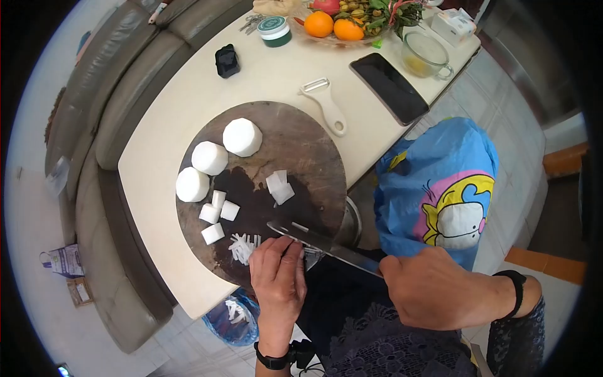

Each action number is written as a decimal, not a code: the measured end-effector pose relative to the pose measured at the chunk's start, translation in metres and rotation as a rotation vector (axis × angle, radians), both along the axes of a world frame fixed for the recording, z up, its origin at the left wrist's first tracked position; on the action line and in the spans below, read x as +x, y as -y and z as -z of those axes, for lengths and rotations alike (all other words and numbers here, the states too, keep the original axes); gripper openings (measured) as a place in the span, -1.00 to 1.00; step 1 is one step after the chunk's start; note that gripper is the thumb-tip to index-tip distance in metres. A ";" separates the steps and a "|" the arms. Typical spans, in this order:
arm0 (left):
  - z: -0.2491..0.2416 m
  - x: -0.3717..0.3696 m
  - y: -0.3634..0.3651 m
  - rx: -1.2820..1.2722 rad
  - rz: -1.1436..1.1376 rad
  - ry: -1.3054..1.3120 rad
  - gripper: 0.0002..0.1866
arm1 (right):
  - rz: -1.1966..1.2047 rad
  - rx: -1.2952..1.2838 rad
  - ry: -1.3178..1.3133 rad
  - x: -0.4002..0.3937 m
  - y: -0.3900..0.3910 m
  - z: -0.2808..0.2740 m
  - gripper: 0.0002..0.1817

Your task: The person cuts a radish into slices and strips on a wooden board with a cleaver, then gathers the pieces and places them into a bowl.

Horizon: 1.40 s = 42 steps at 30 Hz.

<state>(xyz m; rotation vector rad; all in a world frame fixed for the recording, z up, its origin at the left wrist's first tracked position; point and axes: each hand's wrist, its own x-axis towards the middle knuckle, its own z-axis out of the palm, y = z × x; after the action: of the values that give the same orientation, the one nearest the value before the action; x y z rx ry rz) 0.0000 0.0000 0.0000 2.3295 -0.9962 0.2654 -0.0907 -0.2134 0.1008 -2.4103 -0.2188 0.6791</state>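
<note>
My right hand [443, 289] is closed around the handle of a kitchen knife [345, 254]. The blade slants across the near part of a round wooden chopping board [314, 151]. Close against the blade, my left hand [276, 273] presses down with bent fingers on a white radish piece, mostly hidden under the fingertips. Thin white shreds [242, 249] lie just left of those fingers. A single white strip [299, 226] is beyond the blade. Thin white slices [279, 187], several small blocks [212, 234] and three thick peeled radish chunks [242, 137] sit farther up the board.
A white peeler [325, 107], a black phone [391, 88] and a glass cup [424, 56] lie beyond the board. Behind are a fruit bowl [352, 39], a green-and-white jar [274, 31] and a small black object [227, 61]. A lined bin [232, 323] stands below the table edge.
</note>
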 end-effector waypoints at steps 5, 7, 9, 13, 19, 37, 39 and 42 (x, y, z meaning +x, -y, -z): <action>-0.007 0.000 -0.005 0.041 -0.022 -0.016 -0.72 | 0.002 0.033 0.036 -0.007 -0.006 -0.003 -0.81; -0.006 -0.002 -0.004 0.035 -0.017 -0.021 -0.71 | 0.006 0.014 0.021 -0.010 -0.006 -0.002 -0.80; -0.004 -0.002 -0.002 0.028 -0.014 -0.021 -0.71 | 0.009 -0.006 0.008 -0.011 -0.006 -0.002 -0.80; -0.003 -0.001 -0.001 0.014 -0.003 -0.024 -0.69 | -0.055 -0.017 0.086 -0.007 -0.007 -0.002 -0.79; -0.006 -0.003 -0.001 -0.028 -0.048 -0.079 -0.70 | -0.046 0.093 0.190 0.012 -0.005 0.009 -0.78; -0.014 0.003 0.021 0.099 -0.065 0.081 -0.74 | 0.401 0.740 -0.430 0.021 0.061 0.040 -0.63; -0.011 0.004 0.024 0.111 -0.278 0.135 -0.85 | 0.387 0.752 -0.424 0.021 0.064 0.041 -0.63; -0.014 0.006 0.018 0.094 -0.385 0.131 -0.84 | 0.368 0.772 -0.416 0.020 0.064 0.041 -0.62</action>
<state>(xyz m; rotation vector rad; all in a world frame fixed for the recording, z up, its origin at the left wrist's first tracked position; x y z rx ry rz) 0.0057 -0.0178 0.0144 2.6079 -0.6208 0.5390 -0.0707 -0.2771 0.0595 -1.4828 0.1221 0.7318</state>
